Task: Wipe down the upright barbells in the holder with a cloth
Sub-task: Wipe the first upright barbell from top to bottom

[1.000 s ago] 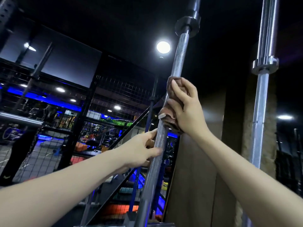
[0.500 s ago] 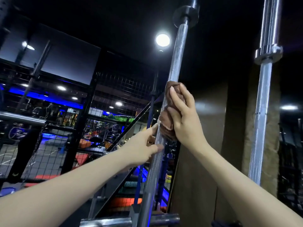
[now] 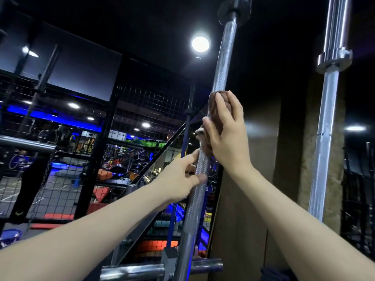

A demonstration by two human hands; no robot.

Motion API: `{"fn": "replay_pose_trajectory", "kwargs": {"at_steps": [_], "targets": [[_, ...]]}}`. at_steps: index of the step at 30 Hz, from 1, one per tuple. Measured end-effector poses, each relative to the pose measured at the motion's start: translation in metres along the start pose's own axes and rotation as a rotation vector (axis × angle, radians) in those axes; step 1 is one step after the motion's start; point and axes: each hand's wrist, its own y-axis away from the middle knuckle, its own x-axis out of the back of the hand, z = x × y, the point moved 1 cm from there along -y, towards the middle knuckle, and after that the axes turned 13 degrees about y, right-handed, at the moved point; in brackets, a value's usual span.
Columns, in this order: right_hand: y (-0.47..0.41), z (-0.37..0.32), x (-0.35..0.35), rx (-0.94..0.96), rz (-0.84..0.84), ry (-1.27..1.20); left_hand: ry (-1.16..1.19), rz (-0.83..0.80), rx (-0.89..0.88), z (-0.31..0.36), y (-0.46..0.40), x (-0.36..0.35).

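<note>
A silver knurled barbell stands upright and leans slightly right, with a dark collar near its top. My right hand holds a brown cloth wrapped around the shaft, fingers curled over it. Just below, my left hand grips the bare shaft between thumb and fingers. A second upright barbell with a shiny collar stands to the right, untouched.
A horizontal steel bar of the holder crosses the bottom. Another steel bar juts in at the left. Behind are black wire mesh panels, a dark stair rail and a brown wall.
My right hand with the cloth has slid a little up the shaft. My left hand keeps its grip below. The view has tilted down, bringing the holder bar into sight.
</note>
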Motion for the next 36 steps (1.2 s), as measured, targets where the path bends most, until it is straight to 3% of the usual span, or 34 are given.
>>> {"fn": "replay_pose_trajectory", "kwargs": {"at_steps": [4,8,17,24,30,36], "targets": [[-0.017,0.01,-0.003,-0.014,0.047,-0.103,0.057,-0.006,0.01,-0.006,-0.004,0.003],[0.027,-0.002,-0.014,-0.088,0.05,-0.203,0.021,0.013,0.022,-0.007,-0.001,0.007],[0.042,-0.008,0.001,-0.109,-0.023,-0.152,-0.026,0.04,0.026,0.003,0.006,0.003],[-0.009,0.006,-0.002,-0.192,0.092,-0.148,0.025,0.0,0.041,0.006,0.004,-0.001],[0.056,-0.009,-0.008,-0.2,-0.015,-0.197,-0.019,0.016,0.061,0.002,0.002,0.004],[-0.01,-0.002,-0.004,-0.233,0.041,-0.143,0.021,-0.01,0.079,0.005,0.004,0.006]]}}
